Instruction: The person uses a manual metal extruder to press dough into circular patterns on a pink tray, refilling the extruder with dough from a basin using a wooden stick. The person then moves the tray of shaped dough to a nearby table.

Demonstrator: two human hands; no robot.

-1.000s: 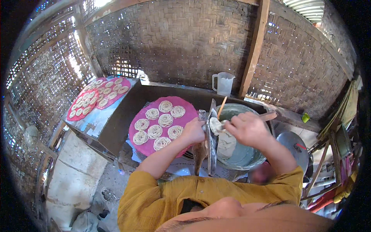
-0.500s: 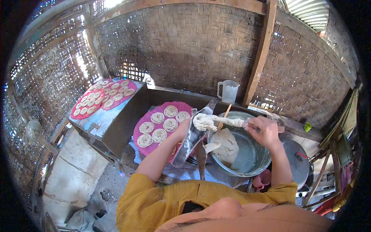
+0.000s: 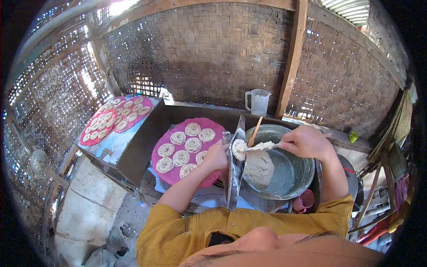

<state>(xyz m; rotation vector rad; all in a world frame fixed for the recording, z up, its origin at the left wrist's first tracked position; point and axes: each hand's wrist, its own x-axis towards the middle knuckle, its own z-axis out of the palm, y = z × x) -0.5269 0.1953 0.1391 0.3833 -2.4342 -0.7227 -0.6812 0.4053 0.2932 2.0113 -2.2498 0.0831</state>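
Note:
My left hand (image 3: 216, 156) is closed round a dough press (image 3: 234, 180), a long metal-faced piece held on edge beside the basin. Sticky pale dough (image 3: 239, 149) is heaped at an opening in its face. From the right, my right hand (image 3: 307, 141) grips a dough-coated spoon (image 3: 276, 145), its tip touching that heap. Below it, a big lump of dough (image 3: 259, 170) lies in the grey basin (image 3: 310, 178), with a wooden stick (image 3: 255, 130) leaning inside. Left of the press, a round pink tray (image 3: 161, 147) carries several coiled dough-strand nests (image 3: 193, 145).
More pink trays (image 3: 116, 121) of nests lie on a box-like stand (image 3: 116, 149) at far left. A clear plastic jug (image 3: 259, 102) stands behind the basin. A pink cup (image 3: 304, 201) sits near the basin's front, and a grey round lid (image 3: 347, 171) is at right. Woven walls surround the workplace.
The press has turned more upright, its face toward the basin. My right hand has brought the spoon to the dough at the press; the stretched strand of dough has shortened.

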